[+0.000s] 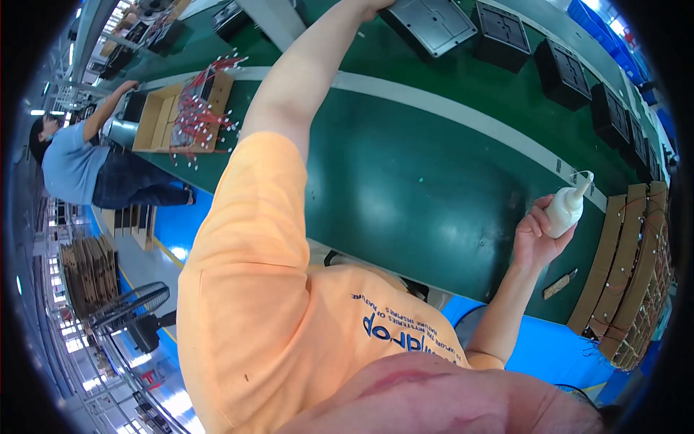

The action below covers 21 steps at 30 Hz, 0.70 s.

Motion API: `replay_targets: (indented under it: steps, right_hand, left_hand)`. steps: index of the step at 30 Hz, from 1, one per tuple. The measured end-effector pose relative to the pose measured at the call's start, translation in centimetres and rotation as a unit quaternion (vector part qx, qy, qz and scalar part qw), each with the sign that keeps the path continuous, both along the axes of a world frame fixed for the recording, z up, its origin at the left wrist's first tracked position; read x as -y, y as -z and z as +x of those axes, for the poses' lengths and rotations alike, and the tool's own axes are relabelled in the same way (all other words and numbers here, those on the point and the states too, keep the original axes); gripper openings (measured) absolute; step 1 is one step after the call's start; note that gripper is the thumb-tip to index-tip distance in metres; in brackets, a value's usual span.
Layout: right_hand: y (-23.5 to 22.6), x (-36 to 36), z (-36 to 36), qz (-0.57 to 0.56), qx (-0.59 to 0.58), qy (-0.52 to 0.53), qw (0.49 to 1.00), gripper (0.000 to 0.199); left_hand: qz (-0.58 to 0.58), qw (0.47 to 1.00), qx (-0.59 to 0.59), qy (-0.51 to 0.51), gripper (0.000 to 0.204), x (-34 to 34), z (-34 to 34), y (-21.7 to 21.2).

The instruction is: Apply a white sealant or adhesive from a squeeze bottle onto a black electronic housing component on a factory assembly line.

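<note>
My right hand is closed around a white squeeze bottle with a thin, bent nozzle, held above the right part of the green table. My left arm reaches far across the table to the top of the view. My left hand is cut off by the upper edge, close against the corner of a black box-shaped housing. Its fingers are mostly hidden, so I cannot tell whether they grip the housing. That housing sits at an angle to a second black housing beside it.
More black housings run along the far right. Cardboard dividers with red wires stand at right, near a small tan-handled tool. A carton with red-wired parts is at left, by a co-worker. A fan stands lower left.
</note>
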State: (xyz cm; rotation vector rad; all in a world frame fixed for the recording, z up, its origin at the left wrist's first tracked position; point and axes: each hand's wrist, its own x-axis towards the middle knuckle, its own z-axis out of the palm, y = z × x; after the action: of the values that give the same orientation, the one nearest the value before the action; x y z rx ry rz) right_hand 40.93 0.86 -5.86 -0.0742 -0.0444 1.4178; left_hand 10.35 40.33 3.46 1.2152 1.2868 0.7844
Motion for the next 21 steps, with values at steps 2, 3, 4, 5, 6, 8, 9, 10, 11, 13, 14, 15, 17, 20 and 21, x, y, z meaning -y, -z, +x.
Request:
replay_targets:
  steps: [2, 3, 4, 5, 6, 8, 9, 10, 11, 13, 14, 15, 17, 20, 21]
  right_hand:
    - [-0.2, 0.2, -0.1, 0.0, 0.017, 0.009, 1.0, 0.057]
    - [-0.3, 0.2, -0.2, 0.021, 0.031, 0.002, 0.999, 0.057]
    - [-0.5, 0.4, -0.3, 0.052, 0.035, -0.01, 0.998, 0.057]
    - [-0.6, 0.4, -0.5, 0.036, 0.064, 0.004, 0.997, 0.056]
    - [-0.7, 0.5, -0.8, 0.037, 0.065, -0.004, 0.997, 0.057]
    - [-1.1, 0.7, -1.6, 0.035, 0.04, -0.019, 0.998, 0.058]
    - [-1.3, 1.0, -2.2, 0.024, 0.037, -0.028, 0.999, 0.059]
    - [-1.7, 1.2, -3.0, 0.025, 0.053, -0.031, 0.998, 0.059]
    - [-2.2, 1.6, -3.9, 0.024, 0.068, -0.035, 0.997, 0.059]
    - [-3.3, 2.3, -6.1, 0.027, 0.085, -0.064, 0.994, 0.06]
    - [-3.9, 2.5, -7.2, 0.047, 0.115, -0.078, 0.989, 0.059]
    - [-4.7, 3.3, -8.4, 0.033, 0.121, -0.075, 0.989, 0.059]
    - [-6.1, 4.4, -10.9, -0.016, 0.311, -0.004, 0.95, 0.058]
    - [-7.1, 6.7, -14.4, -0.111, 0.468, 0.096, 0.872, 0.063]
    - [-7.3, 7.2, -15.2, -0.109, 0.551, 0.114, 0.819, 0.065]
  left_hand:
    - [-0.016, 0.997, 0.075, -0.02, 0.044, 5.4, -2.1, -1.1]
    - [-0.028, 0.993, 0.109, -0.028, 0.043, 8.4, -3.3, -1.2]
    - [-0.041, 0.989, 0.139, -0.039, 0.042, 11.4, -4.4, -1.1]
    - [-0.06, 0.985, 0.154, -0.06, 0.041, 14.5, -5.3, -0.9]
    - [-0.029, 0.966, 0.257, 0.0, 0.038, 18.1, -6.8, -0.4]
    - [-0.04, 0.961, 0.257, -0.091, 0.045, 25.1, -8.2, 1.0]
    - [-0.069, 0.957, 0.257, -0.115, 0.047, 28.6, -8.7, 1.6]
    - [-0.094, 0.952, 0.258, -0.138, 0.05, 31.7, -9.1, 2.2]
    - [-0.111, 0.95, 0.262, -0.131, 0.05, 34.2, -9.3, 2.6]
    - [-0.144, 0.911, 0.352, -0.159, 0.053, 38.2, -9.8, 3.5]
    - [-0.15, 0.909, 0.36, -0.144, 0.053, 39.7, -10.0, 3.8]
    - [-0.146, 0.914, 0.352, -0.142, 0.055, 40.9, -10.2, 4.2]
    - [-0.146, 0.915, 0.349, -0.139, 0.057, 42.3, -10.7, 4.9]
    - [-0.115, 0.917, 0.35, -0.151, 0.061, 43.3, -11.6, 5.8]
    - [-0.11, 0.918, 0.356, -0.137, 0.061, 43.6, -11.9, 6.0]
